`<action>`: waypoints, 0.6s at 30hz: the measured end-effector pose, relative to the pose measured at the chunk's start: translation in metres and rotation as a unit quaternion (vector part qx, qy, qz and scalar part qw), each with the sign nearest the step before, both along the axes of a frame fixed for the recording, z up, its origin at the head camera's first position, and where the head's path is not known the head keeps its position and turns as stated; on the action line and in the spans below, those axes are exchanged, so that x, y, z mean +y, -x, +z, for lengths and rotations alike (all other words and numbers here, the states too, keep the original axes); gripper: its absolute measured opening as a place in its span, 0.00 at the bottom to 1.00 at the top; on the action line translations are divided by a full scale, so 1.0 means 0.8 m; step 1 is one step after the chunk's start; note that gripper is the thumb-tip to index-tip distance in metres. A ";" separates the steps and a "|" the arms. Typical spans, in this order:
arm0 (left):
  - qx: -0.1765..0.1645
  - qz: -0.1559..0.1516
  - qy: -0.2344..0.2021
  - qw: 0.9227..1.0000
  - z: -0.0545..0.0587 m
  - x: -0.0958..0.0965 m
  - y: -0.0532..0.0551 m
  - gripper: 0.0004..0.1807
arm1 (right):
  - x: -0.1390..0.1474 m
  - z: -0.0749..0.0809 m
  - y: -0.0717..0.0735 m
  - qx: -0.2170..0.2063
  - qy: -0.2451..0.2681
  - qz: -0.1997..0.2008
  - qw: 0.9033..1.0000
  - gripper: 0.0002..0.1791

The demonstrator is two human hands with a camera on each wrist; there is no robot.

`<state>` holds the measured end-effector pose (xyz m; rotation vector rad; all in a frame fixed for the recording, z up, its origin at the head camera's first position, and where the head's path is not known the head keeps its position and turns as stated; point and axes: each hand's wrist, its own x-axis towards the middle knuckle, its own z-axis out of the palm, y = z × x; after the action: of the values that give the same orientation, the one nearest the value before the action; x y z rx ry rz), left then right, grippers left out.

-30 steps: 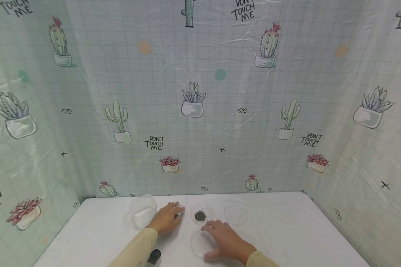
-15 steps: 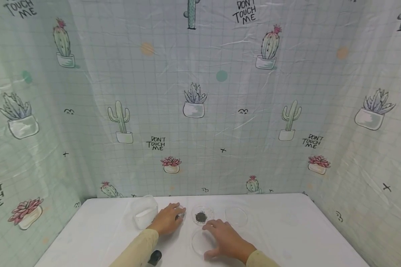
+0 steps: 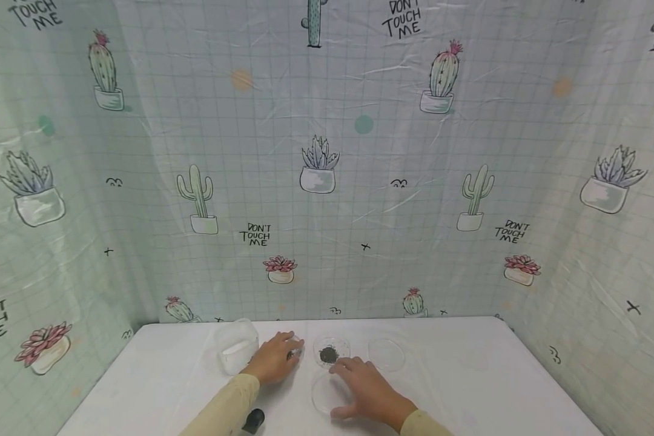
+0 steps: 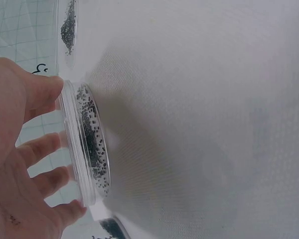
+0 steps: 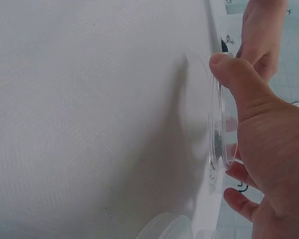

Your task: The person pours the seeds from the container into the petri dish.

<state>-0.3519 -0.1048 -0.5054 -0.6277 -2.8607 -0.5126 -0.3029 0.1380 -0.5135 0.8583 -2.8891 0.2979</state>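
We've got both hands busy over a white bench (image 3: 496,387) here. Our left hand (image 3: 272,357) has its grip curled round the rim of a clear round dish (image 4: 75,144), thumb on one side, fingertips spread along the other. Dark granules (image 4: 91,142) show inside it, heaped in the middle with loose bits scattered toward the edge. We can't tell if that dish is resting on the bench or just above it.

Our right hand (image 3: 369,392) is nearer to us, pinching a second dish (image 5: 217,114), also clear and round, between thumb and fingers across its edge. Just beyond those fingers sits a third dish (image 3: 341,346) on the bench, with its own dark pile (image 3: 329,355). To the right of that one there's a clear round piece (image 3: 386,355) lying flat; dish or lid, we can't really say.

On the other side, just left of our left hand, is a see-through whitish container (image 3: 234,348). Close to our left sleeve (image 3: 223,402) lies a small black object (image 3: 254,420), partly hidden, so no idea what it is. Behind everything hangs a cactus-print sheet (image 3: 338,260).
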 end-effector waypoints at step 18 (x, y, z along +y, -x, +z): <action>-0.033 0.021 0.015 0.999 0.002 0.001 0.001 0.20 | 0.001 -0.002 -0.001 0.059 0.017 0.006 0.998 0.40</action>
<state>-0.3524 -0.1040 -0.5035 -0.5646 -2.9414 -0.4934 -0.3021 0.1388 -0.5153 0.8568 -2.7639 0.2864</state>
